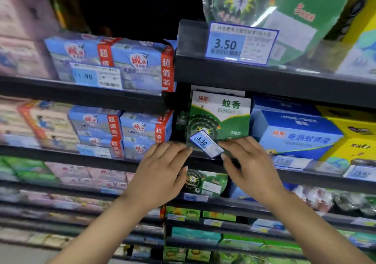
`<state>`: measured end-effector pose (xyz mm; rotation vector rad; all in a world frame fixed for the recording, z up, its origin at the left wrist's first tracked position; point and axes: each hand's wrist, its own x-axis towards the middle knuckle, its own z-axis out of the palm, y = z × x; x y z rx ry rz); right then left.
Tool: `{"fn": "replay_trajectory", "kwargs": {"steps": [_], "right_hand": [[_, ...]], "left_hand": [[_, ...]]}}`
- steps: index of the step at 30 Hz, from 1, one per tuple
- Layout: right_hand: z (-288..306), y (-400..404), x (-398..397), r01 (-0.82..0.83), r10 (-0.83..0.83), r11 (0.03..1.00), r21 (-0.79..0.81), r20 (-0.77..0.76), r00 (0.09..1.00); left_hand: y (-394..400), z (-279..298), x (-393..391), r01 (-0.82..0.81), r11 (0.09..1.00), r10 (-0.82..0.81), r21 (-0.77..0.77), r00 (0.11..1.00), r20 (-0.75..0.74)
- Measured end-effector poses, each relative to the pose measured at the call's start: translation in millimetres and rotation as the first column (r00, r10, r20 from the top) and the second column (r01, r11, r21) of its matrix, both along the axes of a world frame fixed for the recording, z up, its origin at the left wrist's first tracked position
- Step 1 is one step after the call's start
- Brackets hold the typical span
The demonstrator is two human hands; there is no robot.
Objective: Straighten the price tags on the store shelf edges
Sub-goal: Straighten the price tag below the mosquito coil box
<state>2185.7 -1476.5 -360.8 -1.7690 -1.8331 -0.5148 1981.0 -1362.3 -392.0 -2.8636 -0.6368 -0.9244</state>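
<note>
A blue and white price tag (206,143) marked 3.50 sits crooked on the dark shelf edge (305,177), its right end tipped down. It lies in front of a green mosquito-coil box (220,115). My left hand (163,172) reaches up from below, its straight fingertips touching the tag's lower left end. My right hand (249,163) pinches the tag's right end between forefinger and thumb.
On the shelf above, another 3.50 tag (241,43) sits level, and an 11.90 tag (95,77) hangs at the upper left before blue soap packs (130,60). A blue box (295,133) and yellow boxes (354,141) stand right of the green box. More tagged shelves run below.
</note>
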Motion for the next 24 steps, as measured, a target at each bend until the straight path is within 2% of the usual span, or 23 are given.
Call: {"fn": "replay_trajectory", "kwargs": {"steps": [10,17,24], "right_hand": [[-5.1,16.2,5.1,-0.076,0.076,0.996,0.048,-0.017,0.997],[2.1,17.9,15.8,-0.133,0.129,0.984,0.121,0.041,0.991],[0.1,15.8,13.0,-0.114,0.113,0.993,0.018,0.052,0.992]], "left_hand": [[-4.8,2.0,4.9,-0.032,0.999,0.032,0.011,0.999,0.022],[-2.4,1.3,2.2,-0.030,1.000,0.030,0.008,1.000,0.006],[-1.5,9.2,4.8,-0.024,1.000,0.024,-0.020,0.999,0.028]]}}
